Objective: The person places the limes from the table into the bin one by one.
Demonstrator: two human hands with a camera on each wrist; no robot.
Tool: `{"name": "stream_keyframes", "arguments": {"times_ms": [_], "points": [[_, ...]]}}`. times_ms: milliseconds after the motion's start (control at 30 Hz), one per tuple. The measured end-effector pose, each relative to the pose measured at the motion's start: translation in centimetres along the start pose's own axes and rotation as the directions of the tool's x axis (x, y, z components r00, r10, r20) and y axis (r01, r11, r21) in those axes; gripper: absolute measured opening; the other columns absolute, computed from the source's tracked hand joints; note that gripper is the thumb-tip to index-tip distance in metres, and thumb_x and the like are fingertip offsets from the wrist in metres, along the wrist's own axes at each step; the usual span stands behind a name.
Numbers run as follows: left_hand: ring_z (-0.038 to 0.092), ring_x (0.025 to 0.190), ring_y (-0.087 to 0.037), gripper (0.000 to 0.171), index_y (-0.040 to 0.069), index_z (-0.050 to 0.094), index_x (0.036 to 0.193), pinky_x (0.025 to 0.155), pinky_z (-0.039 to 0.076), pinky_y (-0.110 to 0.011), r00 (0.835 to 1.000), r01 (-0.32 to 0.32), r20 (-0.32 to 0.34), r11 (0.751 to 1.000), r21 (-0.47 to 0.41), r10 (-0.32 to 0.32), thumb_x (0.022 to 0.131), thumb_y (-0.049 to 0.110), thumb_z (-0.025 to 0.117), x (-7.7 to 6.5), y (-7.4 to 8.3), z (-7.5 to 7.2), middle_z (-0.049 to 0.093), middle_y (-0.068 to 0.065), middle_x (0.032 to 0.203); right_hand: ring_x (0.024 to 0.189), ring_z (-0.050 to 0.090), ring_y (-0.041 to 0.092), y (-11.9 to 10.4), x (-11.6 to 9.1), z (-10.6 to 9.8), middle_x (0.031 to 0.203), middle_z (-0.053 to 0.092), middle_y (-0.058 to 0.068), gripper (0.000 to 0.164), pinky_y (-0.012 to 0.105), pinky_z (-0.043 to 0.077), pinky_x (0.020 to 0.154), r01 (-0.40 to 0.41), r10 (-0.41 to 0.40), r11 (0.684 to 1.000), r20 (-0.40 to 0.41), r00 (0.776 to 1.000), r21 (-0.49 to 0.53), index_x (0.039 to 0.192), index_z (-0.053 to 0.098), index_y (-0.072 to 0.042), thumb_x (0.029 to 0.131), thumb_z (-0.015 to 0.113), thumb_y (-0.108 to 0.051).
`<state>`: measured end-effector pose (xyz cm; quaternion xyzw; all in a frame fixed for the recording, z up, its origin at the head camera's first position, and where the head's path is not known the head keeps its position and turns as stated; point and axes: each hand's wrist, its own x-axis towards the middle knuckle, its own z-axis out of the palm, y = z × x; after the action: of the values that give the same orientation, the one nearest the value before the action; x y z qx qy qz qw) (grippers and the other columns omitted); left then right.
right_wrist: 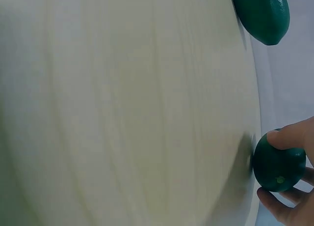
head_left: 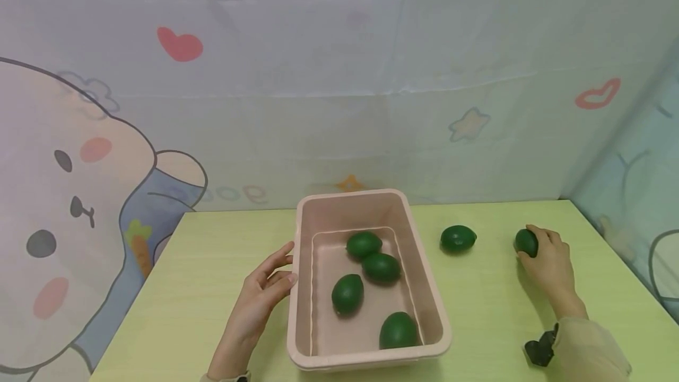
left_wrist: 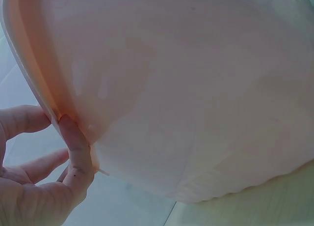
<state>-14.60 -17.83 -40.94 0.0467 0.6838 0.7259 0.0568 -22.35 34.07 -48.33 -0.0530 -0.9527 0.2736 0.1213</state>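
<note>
A pale pink plastic bin (head_left: 371, 359) stands on the table with several green limes inside, among them one lime (head_left: 347, 295) near the middle. My left hand (head_left: 260, 293) is at the bin's left side and pinches its rim (left_wrist: 29, 73) between thumb and finger. Far to the right, my right hand (head_left: 551, 261) grips another lime (head_left: 526, 243), thumb on one side and fingers on the other. In the right wrist view, that lime (right_wrist: 277, 162) is at or just above the table surface; I cannot tell which. A loose lime (head_left: 458, 239) lies between the bin and my right hand.
The pale yellow-green table (head_left: 488, 317) ends at a hanging printed cloth (head_left: 329, 105) behind it. A small black device (head_left: 541, 349) sits at the right sleeve's cuff.
</note>
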Motion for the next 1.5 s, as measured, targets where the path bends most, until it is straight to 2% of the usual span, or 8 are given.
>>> {"name": "stream_keyframes", "arguments": {"times_ms": [867,1133,1500], "points": [[0.062,0.096,-0.008,0.056,0.011,0.041,0.145,0.087,0.052,-0.025,1.000,-0.029,-0.004,1.000,-0.005,0.029,0.092,0.006,0.058,-0.2,0.5,0.2,0.044,-0.009,0.127,0.113,0.033,0.057,-0.8,-1.1,-0.2,0.136,0.031,0.039,0.061,0.070,0.040,0.078,-0.052,0.053,0.997,-0.032,0.998,0.049,0.143,0.036,0.002,0.089,0.062,-0.012],[0.062,0.096,-0.007,0.057,0.009,0.039,0.146,0.088,0.052,-0.025,0.999,-0.033,0.006,0.999,-0.003,0.033,0.092,0.007,0.058,-0.2,0.3,0.1,0.044,-0.008,0.126,0.114,0.033,0.057,-1.7,-1.8,-0.4,0.135,0.032,0.038,0.062,0.069,0.040,0.078,-0.036,0.040,0.997,-0.054,0.998,0.072,0.144,0.036,0.002,0.090,0.062,-0.013],[0.062,0.098,-0.008,0.057,0.013,0.041,0.145,0.090,0.052,-0.026,1.000,-0.004,-0.004,1.000,-0.007,0.004,0.092,0.007,0.059,-0.1,0.2,0.1,0.045,-0.007,0.127,0.114,0.035,0.054,-3.1,-2.7,-0.7,0.135,0.034,0.036,0.060,0.069,0.040,0.078,-0.012,0.020,0.996,-0.085,0.996,0.089,0.144,0.037,0.000,0.090,0.061,-0.013]]}}
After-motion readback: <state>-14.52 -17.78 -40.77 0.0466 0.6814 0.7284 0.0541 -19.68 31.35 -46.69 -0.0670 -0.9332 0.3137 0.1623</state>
